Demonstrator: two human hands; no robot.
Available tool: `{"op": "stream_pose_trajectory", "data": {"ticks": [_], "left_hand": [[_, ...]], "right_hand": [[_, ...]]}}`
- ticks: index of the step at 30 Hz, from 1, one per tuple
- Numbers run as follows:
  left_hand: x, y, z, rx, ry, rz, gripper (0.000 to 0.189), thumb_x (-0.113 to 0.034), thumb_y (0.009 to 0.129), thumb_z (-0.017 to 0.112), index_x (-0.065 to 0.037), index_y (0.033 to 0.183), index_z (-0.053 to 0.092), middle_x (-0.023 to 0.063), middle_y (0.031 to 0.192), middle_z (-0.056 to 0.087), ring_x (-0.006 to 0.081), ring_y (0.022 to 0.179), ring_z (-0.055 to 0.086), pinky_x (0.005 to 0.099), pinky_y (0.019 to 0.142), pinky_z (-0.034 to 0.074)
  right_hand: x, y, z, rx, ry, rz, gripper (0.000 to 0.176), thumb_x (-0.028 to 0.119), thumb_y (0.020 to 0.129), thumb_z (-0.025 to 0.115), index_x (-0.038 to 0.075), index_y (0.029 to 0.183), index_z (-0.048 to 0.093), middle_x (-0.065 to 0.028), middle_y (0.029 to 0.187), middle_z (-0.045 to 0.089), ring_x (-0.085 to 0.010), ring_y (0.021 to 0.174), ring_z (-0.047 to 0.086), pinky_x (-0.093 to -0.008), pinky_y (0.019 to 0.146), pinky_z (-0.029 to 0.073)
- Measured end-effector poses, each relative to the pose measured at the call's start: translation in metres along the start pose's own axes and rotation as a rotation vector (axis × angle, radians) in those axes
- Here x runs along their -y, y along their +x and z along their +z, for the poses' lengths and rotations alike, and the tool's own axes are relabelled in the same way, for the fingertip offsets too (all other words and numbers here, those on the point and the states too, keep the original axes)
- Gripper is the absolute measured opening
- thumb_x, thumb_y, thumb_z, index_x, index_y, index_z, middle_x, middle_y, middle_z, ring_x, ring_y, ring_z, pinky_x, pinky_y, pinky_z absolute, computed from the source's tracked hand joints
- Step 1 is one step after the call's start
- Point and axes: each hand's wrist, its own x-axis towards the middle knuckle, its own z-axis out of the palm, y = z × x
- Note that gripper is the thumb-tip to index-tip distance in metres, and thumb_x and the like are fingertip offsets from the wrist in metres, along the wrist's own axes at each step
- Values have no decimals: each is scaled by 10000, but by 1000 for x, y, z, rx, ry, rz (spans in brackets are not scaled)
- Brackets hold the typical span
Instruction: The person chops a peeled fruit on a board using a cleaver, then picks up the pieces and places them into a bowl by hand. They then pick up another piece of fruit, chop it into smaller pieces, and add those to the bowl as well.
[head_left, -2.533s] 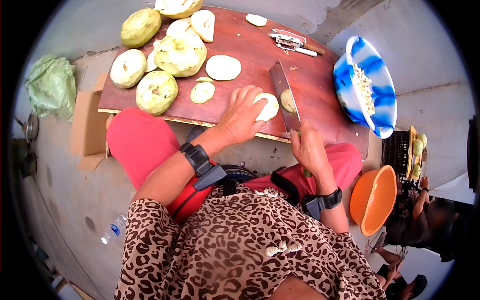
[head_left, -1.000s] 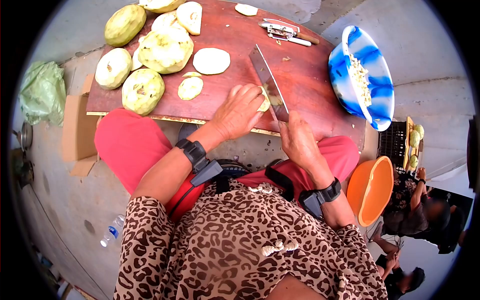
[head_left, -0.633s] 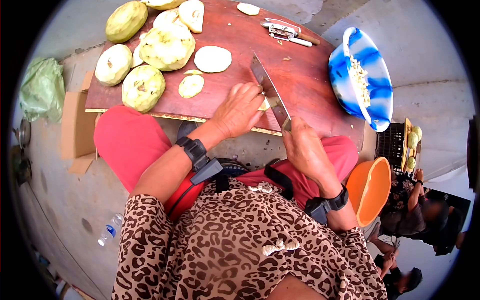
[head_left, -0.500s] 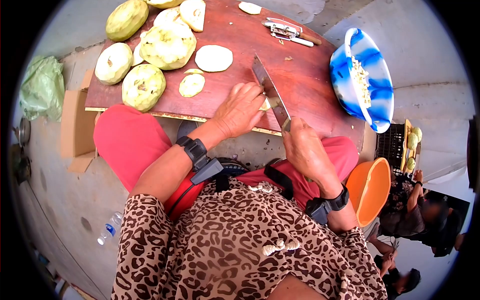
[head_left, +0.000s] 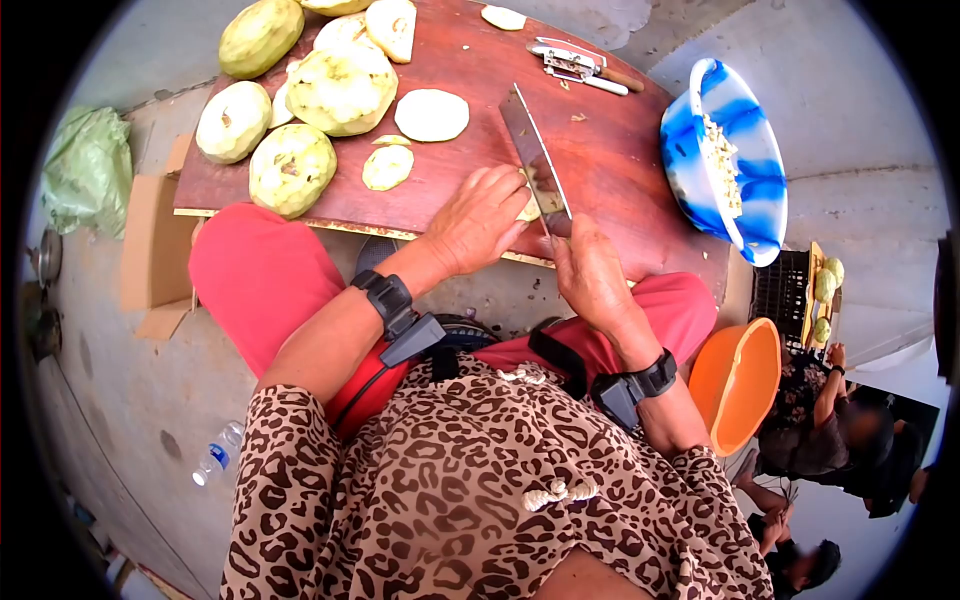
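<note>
One pale slice [head_left: 527, 208] pinned beside the cleaver [head_left: 537, 160]
It lies on the red board [head_left: 610, 170], half hidden under curled fingertips of the left hand [head_left: 478, 220], against the blade; the right hand [head_left: 590, 275] is wrapped round the cleaver's handle.

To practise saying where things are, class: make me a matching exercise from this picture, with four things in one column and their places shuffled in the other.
1 cleaver
2 cut piece
3 blue-and-white bowl
4 plastic bottle

A on the ground, on the person's left
B gripped in the right hand
C pinned under the left hand
D at the right end of the board, chopped bits inside

Pairs: 1-B, 2-C, 3-D, 4-A
</note>
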Motion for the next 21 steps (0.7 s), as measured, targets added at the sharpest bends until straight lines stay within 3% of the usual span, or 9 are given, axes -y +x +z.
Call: {"op": "stream_pose_trajectory", "data": {"ticks": [14,17,21], "left_hand": [[1,-2,2,-35,-9,11,339,-111,787,682,1,1090,579,165,1146,528,357,1134,495,450,995,403],[2,-1,2,-18,-5,1,343,-110,783,682,1,1092,580,167,1150,528,359,1133,495,449,997,404],[1,0,0,18,-12,-15,350,-108,781,682,-8,1102,582,167,1166,526,362,1135,496,450,1001,405]], "right_hand": [[37,-12,-38,137,-82,27,133,20,881,573,-46,873,458,-310,804,574,-489,741,600,-524,637,473],[33,-8,-33,185,-58,87,162,28,884,582,-50,878,440,-328,806,558,-511,772,549,-532,659,425],[19,2,-2,100,-86,110,159,46,891,580,-43,891,449,-323,797,572,-506,751,573,-538,651,451]]}}
